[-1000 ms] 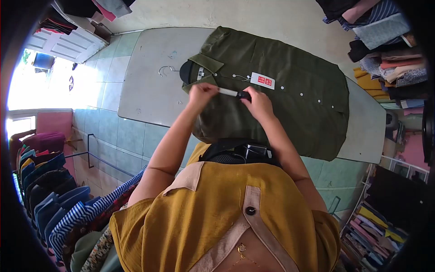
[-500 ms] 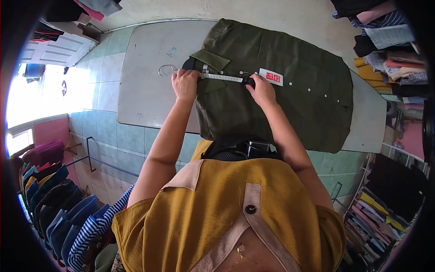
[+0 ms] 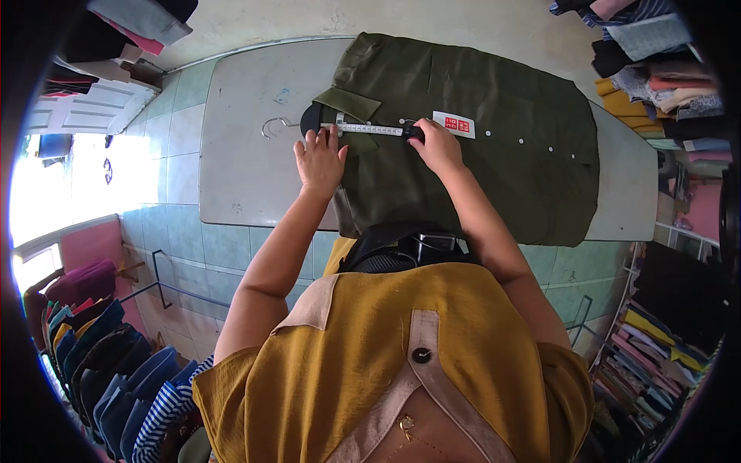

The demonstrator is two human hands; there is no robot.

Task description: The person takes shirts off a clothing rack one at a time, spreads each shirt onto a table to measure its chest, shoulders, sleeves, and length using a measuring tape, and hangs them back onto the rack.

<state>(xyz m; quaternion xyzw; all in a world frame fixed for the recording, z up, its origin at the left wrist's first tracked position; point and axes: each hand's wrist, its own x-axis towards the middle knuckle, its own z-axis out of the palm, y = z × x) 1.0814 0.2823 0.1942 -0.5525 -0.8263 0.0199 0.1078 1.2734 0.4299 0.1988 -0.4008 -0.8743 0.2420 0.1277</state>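
A dark green button shirt lies flat on the grey table, its collar toward the left around a black hanger with a metal hook. A white measuring tape stretches from the collar along the button line to its dark case. My right hand is wrapped round that case. At the collar, my left hand presses the tape's end down with its fingertips, the fingers spread and the thumb apart. A white and red tag rests on the shirt just beyond my right hand.
Clothes hang on a rack at the lower left. Folded clothes are stacked at the upper right, and more fill a white shelf at the lower right. A white door stands at the upper left.
Over the last second, the tape was pulled out longer and laid down along the shirt front. My left hand moved left to the collar, and its fingers have since spread out.
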